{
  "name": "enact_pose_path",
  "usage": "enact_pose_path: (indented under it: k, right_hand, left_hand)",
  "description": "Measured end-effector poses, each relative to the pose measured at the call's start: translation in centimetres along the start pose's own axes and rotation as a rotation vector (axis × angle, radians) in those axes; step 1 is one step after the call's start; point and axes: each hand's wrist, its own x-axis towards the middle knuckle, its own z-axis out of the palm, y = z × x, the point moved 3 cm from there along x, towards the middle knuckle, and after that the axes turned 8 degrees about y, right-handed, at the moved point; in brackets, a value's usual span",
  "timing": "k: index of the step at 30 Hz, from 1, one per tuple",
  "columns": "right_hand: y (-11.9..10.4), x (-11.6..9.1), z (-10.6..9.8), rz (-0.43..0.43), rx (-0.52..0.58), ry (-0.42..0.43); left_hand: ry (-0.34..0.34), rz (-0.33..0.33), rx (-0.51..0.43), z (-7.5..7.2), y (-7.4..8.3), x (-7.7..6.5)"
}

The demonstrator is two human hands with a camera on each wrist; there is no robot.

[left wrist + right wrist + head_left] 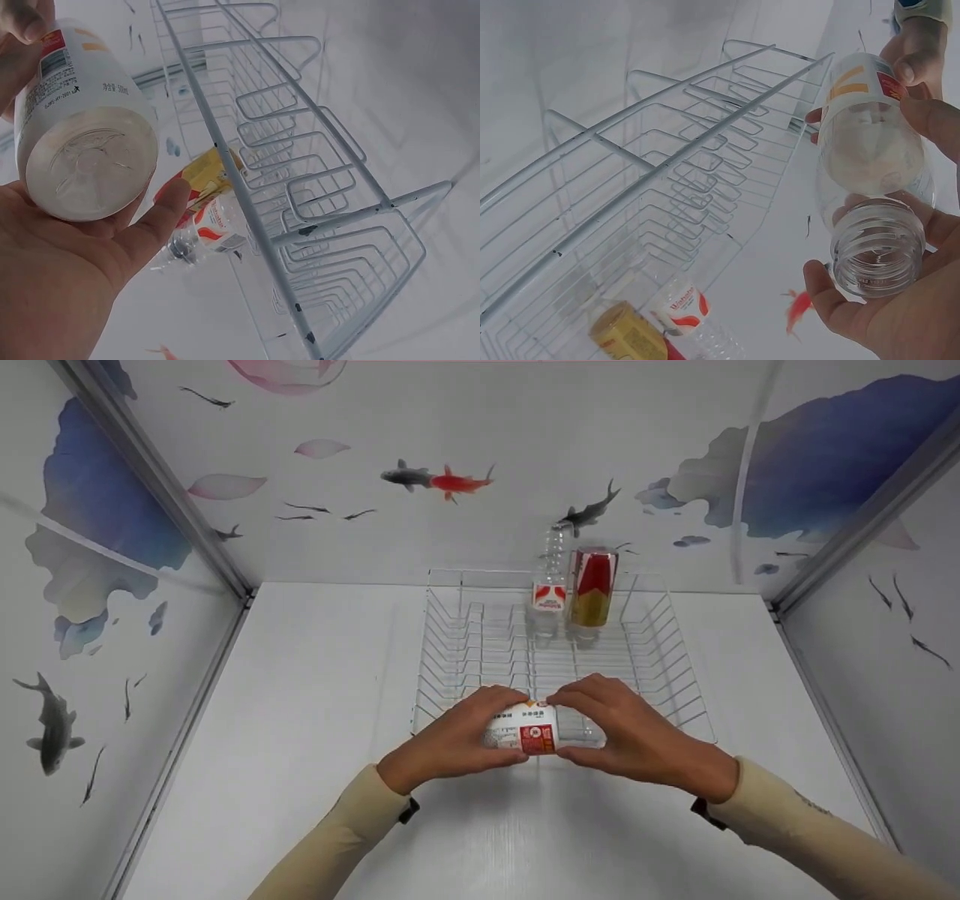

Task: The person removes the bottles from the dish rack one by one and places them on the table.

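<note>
Altogether, two bottles, one can, one wire rack and two hands are shown. One of the two, the held bottle (538, 729), is gripped crosswise at the near edge of the wire rack (529, 664); whether the wires are touched by it cannot be told. Its base is turned toward the left hand (461, 731), its open, threaded mouth toward the right hand (626, 731). A white label with red and yellow-orange patches is wrapped round its body.

The left hand is curled round the base half, the thumb placed on the near side and the fingers on the far side. The neck half is held likewise by the right hand. On both hands, the space between thumb and fingers is set to the bottle's thickness, and the thumbs are kept apart across the label.

One rack bottle (550, 597), clear with a red-and-white label, and one can (594, 586), red and gold, are placed side by side at the far end of the rack. The rack is set on a white table (315, 675). Two beige sleeves (341, 817) are worn, with one dark strap (409, 811) seen at each wrist.
</note>
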Motion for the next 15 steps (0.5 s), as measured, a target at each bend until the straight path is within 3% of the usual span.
enact_pose_path:
  k: [15]
  right_hand:
    - [-0.21, -0.13, 0.27, -0.018, -0.004, -0.014]
  left_hand:
    - [-0.008, 0.063, 0.146, 0.76, 0.53, 0.36]
